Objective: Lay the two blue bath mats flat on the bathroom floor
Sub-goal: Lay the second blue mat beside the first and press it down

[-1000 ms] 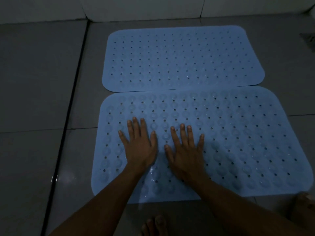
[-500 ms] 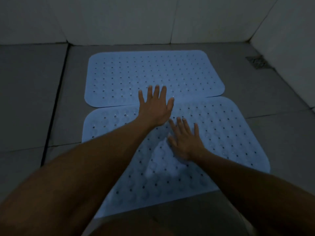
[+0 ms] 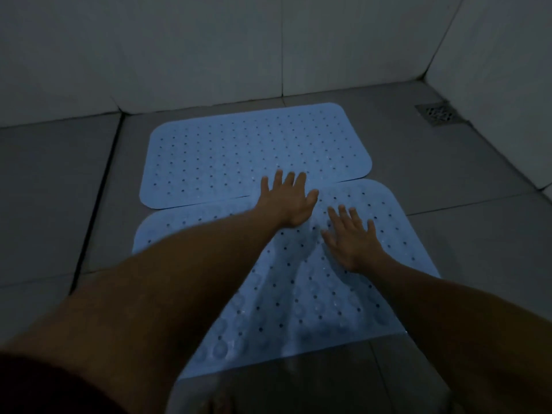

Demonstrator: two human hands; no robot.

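Two light blue perforated bath mats lie flat on the grey tiled floor, one behind the other. The far mat (image 3: pixel 254 150) sits close to the back wall. The near mat (image 3: pixel 313 300) touches or slightly overlaps its front edge. My left hand (image 3: pixel 288 201) rests palm down with fingers spread at the seam where the two mats meet. My right hand (image 3: pixel 354 237) presses flat on the near mat, a little right of and behind the left one. Neither hand holds anything. My forearms hide part of the near mat's left side.
White tiled walls (image 3: pixel 209 49) close off the back and right. A square metal floor drain (image 3: pixel 438 114) sits in the far right corner. A dark grout line (image 3: pixel 98 198) runs along the floor left of the mats. The room is dim.
My left hand has slid forward from the middle of the near mat to the seam between the mats. The right hand stayed flat on the near mat. The view has tilted up toward the walls.
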